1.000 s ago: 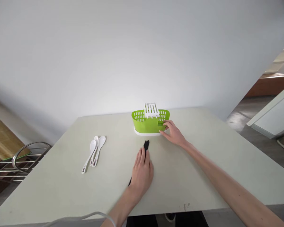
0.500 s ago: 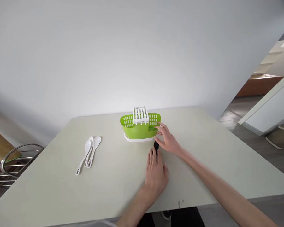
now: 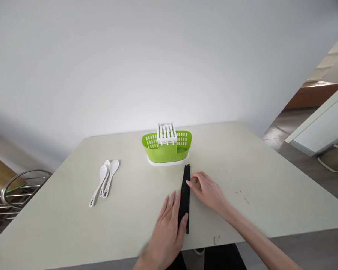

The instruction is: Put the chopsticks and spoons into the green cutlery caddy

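A bundle of black chopsticks [image 3: 185,197] lies on the table, pointing from near the table's front edge toward the basket. Against its left side my left hand [image 3: 169,225] rests with fingers stretched out, its thumb lying across the chopsticks. At the right of the bundle, close to its far end, is my right hand [image 3: 210,191]. Its fingers are bent, and the thumb tip touches the chopsticks with a gap to the forefinger. Just beyond the far tips stands a green basket [image 3: 167,153] with a white slatted rack [image 3: 167,134] across its middle and a white base.
Several white spoons [image 3: 110,179] lie together on the pale table [image 3: 141,210] to the left. Behind the table rises a plain wall [image 3: 157,67]. A metal wire rack [image 3: 5,204] holding a wooden board [image 3: 1,174] is past the left edge.
Both hands have come back from the basket toward me. My left hand has slid left off the top of the chopsticks, uncovering most of the bundle. My right hand has left the basket's side.
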Demonstrator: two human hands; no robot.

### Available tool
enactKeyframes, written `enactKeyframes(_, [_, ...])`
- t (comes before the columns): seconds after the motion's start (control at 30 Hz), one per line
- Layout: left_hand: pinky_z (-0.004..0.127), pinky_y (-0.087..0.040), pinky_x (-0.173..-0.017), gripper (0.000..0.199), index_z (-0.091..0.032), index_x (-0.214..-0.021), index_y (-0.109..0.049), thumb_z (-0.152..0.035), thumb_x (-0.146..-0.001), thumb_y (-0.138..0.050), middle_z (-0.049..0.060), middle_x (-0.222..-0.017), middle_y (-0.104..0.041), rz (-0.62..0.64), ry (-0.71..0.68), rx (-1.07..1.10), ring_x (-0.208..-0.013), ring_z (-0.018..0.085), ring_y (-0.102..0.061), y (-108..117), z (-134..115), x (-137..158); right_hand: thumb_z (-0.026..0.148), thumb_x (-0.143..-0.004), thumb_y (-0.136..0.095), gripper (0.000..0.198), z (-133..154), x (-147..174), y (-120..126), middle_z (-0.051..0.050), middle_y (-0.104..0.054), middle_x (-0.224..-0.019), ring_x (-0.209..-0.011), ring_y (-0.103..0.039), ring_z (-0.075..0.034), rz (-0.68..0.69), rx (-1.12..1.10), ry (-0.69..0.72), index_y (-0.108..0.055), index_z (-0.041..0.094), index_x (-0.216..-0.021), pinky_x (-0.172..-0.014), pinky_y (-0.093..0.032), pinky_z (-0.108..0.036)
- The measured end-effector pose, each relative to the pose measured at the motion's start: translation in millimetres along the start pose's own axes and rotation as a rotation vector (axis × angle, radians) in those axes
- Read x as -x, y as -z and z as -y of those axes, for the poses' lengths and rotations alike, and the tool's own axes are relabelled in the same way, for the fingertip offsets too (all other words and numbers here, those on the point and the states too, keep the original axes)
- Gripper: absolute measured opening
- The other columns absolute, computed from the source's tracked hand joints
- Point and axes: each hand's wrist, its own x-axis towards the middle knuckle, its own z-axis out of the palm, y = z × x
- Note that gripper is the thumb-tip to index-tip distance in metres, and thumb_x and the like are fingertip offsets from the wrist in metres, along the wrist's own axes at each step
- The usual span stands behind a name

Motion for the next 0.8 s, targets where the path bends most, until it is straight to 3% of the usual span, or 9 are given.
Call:
enactKeyframes(0.23, [0.051,-0.043,-0.126,0.076,-0.023,-0.171,0.001,-0.03,-0.11,-0.044,0.012,-0.168,-0.039,0.048,-0.071,0.03,-0.158,0.027,-0.032,-2.7,-13.1,-4.4,0.051,-0.103,-0.058,0.029,11.9,1.2,-1.6,-0.008,-0.07,-0.101,-0.09,-0.072,-0.027,0.015,0.176,-0.019,-0.054,0.023,-0.101,-0.066,-0.047,-0.033])
enactKeyframes(0.37, [0.049,-0.051,-0.119,0.067,-0.026,-0.168,-0.024,-0.033,-0.106,-0.051,0.011,-0.164,-0.048,-0.001,-0.06,0.04,-0.154,0.027,-0.042,9.5,4.3,-3.6,0.049,-0.1,-0.062,0.04,12.6,8.6,-10.0,-0.012,-0.069,-0.112,-0.1,-0.07,-0.031,-0.063,0.142,-0.033,-0.052,0.021,-0.126,-0.075,-0.053,-0.04])
enactKeyframes(0.47, [0.049,-0.051,-0.118,0.046,-0.028,-0.149,-0.052,-0.029,-0.104,-0.056,0.007,-0.15,-0.064,-0.129,-0.053,-0.031,-0.15,0.026,-0.05,34.3,38.0,-6.7,0.049,-0.1,-0.06,0.05,10.9,15.7,-15.8,-0.013,-0.066,-0.118,-0.105,-0.067,-0.032,-0.133,0.047,-0.006,-0.046,0.022,-0.14,-0.086,-0.055,-0.047])
enactKeyframes(0.57, [0.053,-0.048,-0.119,0.034,-0.023,-0.135,-0.061,-0.033,-0.103,-0.054,0.011,-0.139,-0.069,-0.331,0.096,-0.198,-0.142,0.03,-0.056,68.4,89.2,-11.7,0.05,-0.101,-0.059,0.049,8.2,21.9,-17.7,-0.014,-0.063,-0.128,-0.116,-0.062,-0.033,-0.163,-0.068,0.033,-0.045,0.025,-0.141,-0.096,-0.055,-0.051])
enactKeyframes(0.67, [0.063,-0.035,-0.123,0.06,-0.012,-0.15,-0.049,-0.047,-0.102,-0.049,0.023,-0.157,-0.05,-0.416,0.382,-0.405,-0.153,0.041,-0.039,97.7,144.3,-13.1,0.052,-0.102,-0.057,0.051,5.7,25.2,-16.5,-0.015,-0.059,-0.136,-0.12,-0.061,-0.032,-0.177,-0.174,0.026,-0.042,0.026,-0.143,-0.097,-0.056,-0.051])
enactKeyframes(0.73, [0.066,-0.032,-0.123,0.076,-0.007,-0.161,-0.036,-0.055,-0.102,-0.045,0.027,-0.168,-0.033,-0.354,0.537,-0.467,-0.158,0.046,-0.025,109.5,175.0,-10.2,0.051,-0.102,-0.056,0.051,4.9,25.9,-15.4,-0.016,-0.058,-0.137,-0.12,-0.061,-0.032,-0.181,-0.206,0.015,-0.041,0.026,-0.144,-0.097,-0.057,-0.051])
enactKeyframes(0.8, [0.067,-0.029,-0.124,0.08,-0.008,-0.165,-0.031,-0.058,-0.102,-0.041,0.026,-0.172,-0.025,-0.242,0.603,-0.494,-0.16,0.048,-0.02,115.2,197.2,-5.3,0.05,-0.102,-0.056,0.049,5.0,25.9,-14.8,-0.016,-0.057,-0.137,-0.121,-0.06,-0.032,-0.176,-0.213,0.011,-0.041,0.026,-0.143,-0.098,-0.057,-0.052])
